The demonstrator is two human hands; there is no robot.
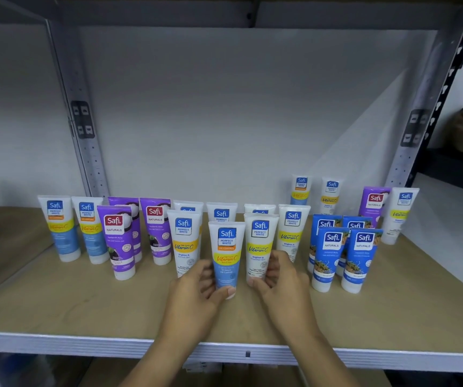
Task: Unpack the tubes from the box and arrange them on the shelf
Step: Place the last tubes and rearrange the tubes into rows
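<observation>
Two bare hands reach over the near edge of a shelf (pixel 57 308) in a metal rack, setting cosmetic tubes upright on their caps. At far left stand two white-and-blue tubes (pixel 60 227), then a cluster of purple tubes (pixel 117 241). Left of centre, the left hand (pixel 194 297) curls its thumb and fingers round the lower end of a white, yellow and blue tube (pixel 226 258), which stands nearest the front of the row. Just beside it, the right hand (pixel 278 280) grips the base of a neighbouring white tube (pixel 259 244) in the same way. Further right stand four blue tubes (pixel 361 258) in a tight block, with a few more tubes well behind them near the back panel. Such tubes are probably light, smooth-skinned and soft in the body, easily toppled among close neighbours; the firm cap end, where both hands now hold, looks the safest grip. Pale brown board forms the shelf surface, edged in white metal, with grey perforated uprights (pixel 85 135) and a plain white wall behind. No box is in view.
</observation>
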